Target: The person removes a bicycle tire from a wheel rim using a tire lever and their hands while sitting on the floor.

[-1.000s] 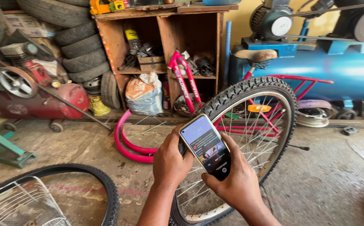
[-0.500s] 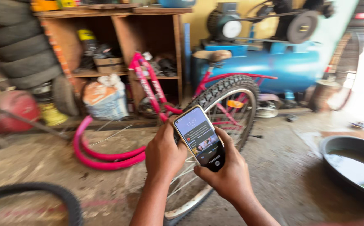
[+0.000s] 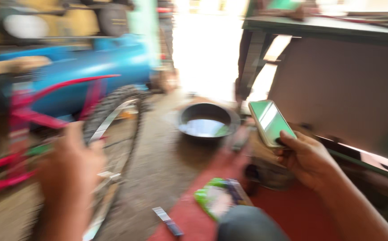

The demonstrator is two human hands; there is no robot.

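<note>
My right hand [image 3: 308,158] holds a smartphone [image 3: 271,122] out to the right, its screen tilted up and catching light. My left hand [image 3: 71,172] is off the phone, raised in front of the bicycle wheel [image 3: 113,129] at the left; it is blurred, fingers up, and I see nothing in it. Whether it touches the tyre is unclear. The pink bicycle frame [image 3: 33,116] stands behind the wheel.
A dark round basin of liquid [image 3: 207,122] sits on the concrete floor ahead. A green packet [image 3: 218,196] and a small flat tool [image 3: 167,221] lie near a red mat [image 3: 292,214]. A blue tank [image 3: 82,67] is at the back left, a dark bench [image 3: 337,67] at the right.
The view has swung sharply right. My left hand has let go of the phone and moved left toward the wheel; my right hand alone now carries the phone to the right.
</note>
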